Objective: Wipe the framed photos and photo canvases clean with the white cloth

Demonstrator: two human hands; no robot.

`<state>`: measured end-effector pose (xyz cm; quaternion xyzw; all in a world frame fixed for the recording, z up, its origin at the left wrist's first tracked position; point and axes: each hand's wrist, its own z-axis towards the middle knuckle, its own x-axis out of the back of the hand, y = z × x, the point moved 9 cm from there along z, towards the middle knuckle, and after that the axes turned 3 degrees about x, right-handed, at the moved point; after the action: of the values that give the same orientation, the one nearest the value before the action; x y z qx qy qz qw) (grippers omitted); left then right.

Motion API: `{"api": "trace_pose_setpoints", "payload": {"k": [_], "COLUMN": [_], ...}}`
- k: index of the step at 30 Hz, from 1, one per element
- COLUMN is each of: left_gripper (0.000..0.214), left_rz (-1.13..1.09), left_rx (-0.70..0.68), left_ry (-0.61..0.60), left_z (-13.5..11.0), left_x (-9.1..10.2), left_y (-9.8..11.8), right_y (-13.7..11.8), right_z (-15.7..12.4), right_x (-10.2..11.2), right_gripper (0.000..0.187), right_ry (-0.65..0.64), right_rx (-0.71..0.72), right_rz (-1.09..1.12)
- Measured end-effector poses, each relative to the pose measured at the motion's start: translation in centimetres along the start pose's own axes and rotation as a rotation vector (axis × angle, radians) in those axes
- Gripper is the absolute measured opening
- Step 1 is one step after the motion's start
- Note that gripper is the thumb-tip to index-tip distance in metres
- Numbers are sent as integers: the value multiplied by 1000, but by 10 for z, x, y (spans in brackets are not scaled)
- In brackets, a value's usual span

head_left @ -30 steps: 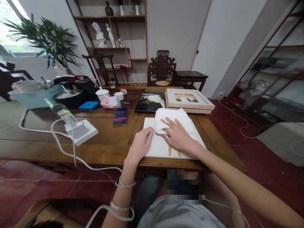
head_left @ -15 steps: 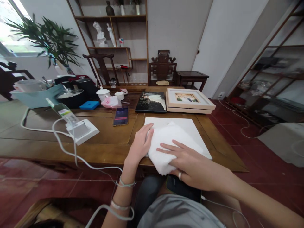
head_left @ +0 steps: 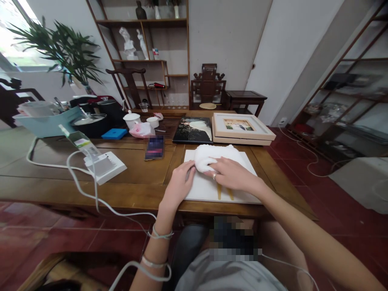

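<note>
A white rectangular board (head_left: 203,192) lies flat near the table's front edge, with two yellow strip-like marks (head_left: 226,191) on its lower part. My left hand (head_left: 181,180) holds the board's left edge, its thumb and fingers along the border. Bunched on the far half of the board is a fluffy white towel (head_left: 216,152). My right hand (head_left: 232,173), wearing a ring, grips the towel's near side with bent fingers and presses it on the surface. Some right fingertips are hidden in the cloth.
Behind the board are a dark photo panel (head_left: 192,130) and a pale picture frame (head_left: 242,128). A phone (head_left: 154,147), a white box (head_left: 106,167) and a blue case (head_left: 114,133) lie leftward. A white cable (head_left: 113,208) hangs past the front edge beside my left arm.
My right hand has pushed the towel away from me to the board's far half, bunching it and uncovering the near part with the yellow marks. My left hand stays at the left edge.
</note>
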<state>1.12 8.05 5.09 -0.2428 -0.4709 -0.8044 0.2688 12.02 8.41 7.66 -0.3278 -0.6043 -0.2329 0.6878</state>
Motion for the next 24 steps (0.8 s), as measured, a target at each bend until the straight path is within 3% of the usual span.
{"api": "trace_pose_setpoints", "payload": {"k": [5, 10, 16, 24], "left_gripper": [22, 23, 24, 25], "left_rz": [0, 1, 8, 14], "left_rx": [-8, -8, 30, 33], "left_ry": [-26, -14, -1, 5], "left_z": [-1, -2, -2, -2], "left_x": [0, 0, -2, -2], "left_y": [3, 0, -7, -8], "right_y": [3, 7, 31, 95], "right_z": [30, 37, 20, -29], "right_x": [-1, -4, 1, 0], "right_gripper": [38, 34, 36, 37], "right_ry": [-10, 5, 7, 88], "right_rx": [-75, -89, -138, -238], "right_rz": [-6, -13, -1, -10]}}
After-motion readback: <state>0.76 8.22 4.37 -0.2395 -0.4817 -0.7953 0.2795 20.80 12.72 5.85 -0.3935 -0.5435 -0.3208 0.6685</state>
